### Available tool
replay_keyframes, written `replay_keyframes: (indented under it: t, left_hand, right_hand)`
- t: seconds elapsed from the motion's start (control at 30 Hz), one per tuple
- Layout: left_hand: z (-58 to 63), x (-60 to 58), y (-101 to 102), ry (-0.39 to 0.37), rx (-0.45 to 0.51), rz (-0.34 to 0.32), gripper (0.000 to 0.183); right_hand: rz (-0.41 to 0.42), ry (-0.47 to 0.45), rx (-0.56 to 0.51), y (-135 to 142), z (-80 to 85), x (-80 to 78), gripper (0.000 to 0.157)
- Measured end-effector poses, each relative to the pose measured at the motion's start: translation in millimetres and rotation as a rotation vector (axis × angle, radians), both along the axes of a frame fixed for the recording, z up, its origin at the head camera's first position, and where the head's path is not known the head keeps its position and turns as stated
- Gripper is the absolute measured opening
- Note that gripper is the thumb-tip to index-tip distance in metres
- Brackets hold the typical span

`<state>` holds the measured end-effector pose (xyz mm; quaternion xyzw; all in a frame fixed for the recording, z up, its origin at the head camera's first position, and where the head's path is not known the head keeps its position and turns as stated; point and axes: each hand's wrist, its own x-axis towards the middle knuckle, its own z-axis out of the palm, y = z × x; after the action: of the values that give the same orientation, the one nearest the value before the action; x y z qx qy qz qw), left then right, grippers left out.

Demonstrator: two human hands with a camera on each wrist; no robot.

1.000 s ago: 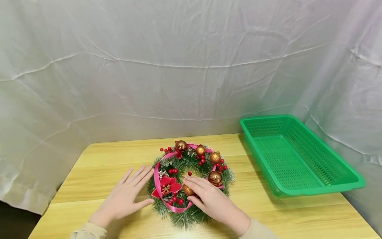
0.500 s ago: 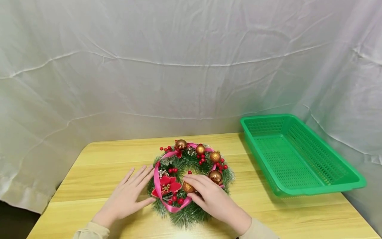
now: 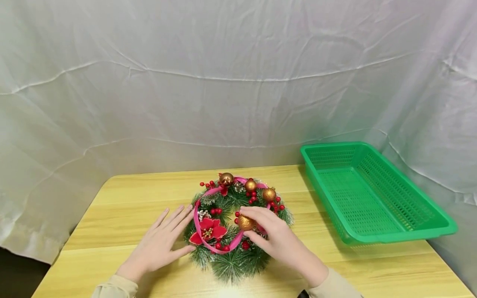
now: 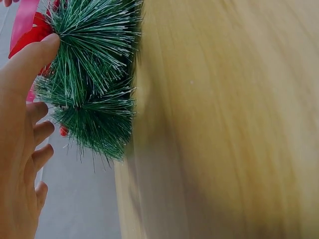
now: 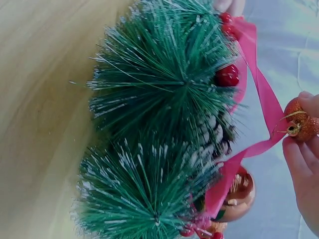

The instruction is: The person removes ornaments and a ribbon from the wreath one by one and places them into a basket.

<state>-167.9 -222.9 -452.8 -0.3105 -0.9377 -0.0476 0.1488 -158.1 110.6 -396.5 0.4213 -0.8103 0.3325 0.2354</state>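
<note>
A green Christmas wreath (image 3: 230, 267) lies on the table, decked with red berries, a red poinsettia (image 3: 209, 229), pine cones and gold baubles. My right hand (image 3: 279, 238) pinches a glittery gold bauble (image 3: 246, 222) between thumb and fingers. In the right wrist view this bauble (image 5: 294, 107) is out beyond the needles, its gold cap and string showing, and the pink ribbon (image 5: 262, 92) runs up to it. My left hand (image 3: 158, 244) is spread at the wreath's left side, fingertips and thumb right at the needles (image 4: 94, 45).
At the right a green plastic basket (image 3: 328, 209) with perforated walls stands on the wooden table (image 3: 123, 215). Grey-white cloth (image 3: 223, 103) hangs behind the table and along its sides. A shiny bronze bauble (image 3: 225, 179) sits on the wreath's far edge.
My right hand has moved right and up off the wreath with the gold bauble in its fingers. The pink ribbon's near part has risen with it. My left hand has stayed almost still.
</note>
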Motion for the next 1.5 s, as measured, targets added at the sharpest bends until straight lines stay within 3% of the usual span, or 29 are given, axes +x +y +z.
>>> replay_keyframes:
  t: [0.2,0.6,0.73,0.97,1.1,1.33,1.5]
  left_hand:
    - [1.2,-1.4,0,0.010,0.002,0.000,0.088]
    - [2.7,-0.6,1,-0.006,-0.003,0.002,0.088]
    - [2.7,-0.1,1,-0.010,-0.005,0.007,0.088]
    - [1.7,0.9,1,0.000,0.002,0.000,0.087]
    - [0.9,0.9,0,0.005,0.006,-0.004,0.087]
    - [0.6,0.2,1,0.009,0.008,-0.009,0.087]
    - [0.4,0.0,2,0.015,0.013,-0.020,0.087]
  right_hand:
    - [-0.011,-0.115,-0.124,6,3.7,-0.4,0.052]
    - [-0.052,-0.203,-0.143,13,5.7,1.1,0.050]
    - [-0.074,-0.201,-0.142,24,9.5,4.4,0.051]
    - [-0.127,-0.119,-0.140,55,13.5,10.1,0.058]
    - [-0.150,-0.128,-0.155,72,12.6,11.1,0.060]
    - [-0.205,-0.226,-0.171,99,14.3,17.0,0.061]
    - [-0.270,-0.189,-0.142,117,15.7,19.9,0.064]
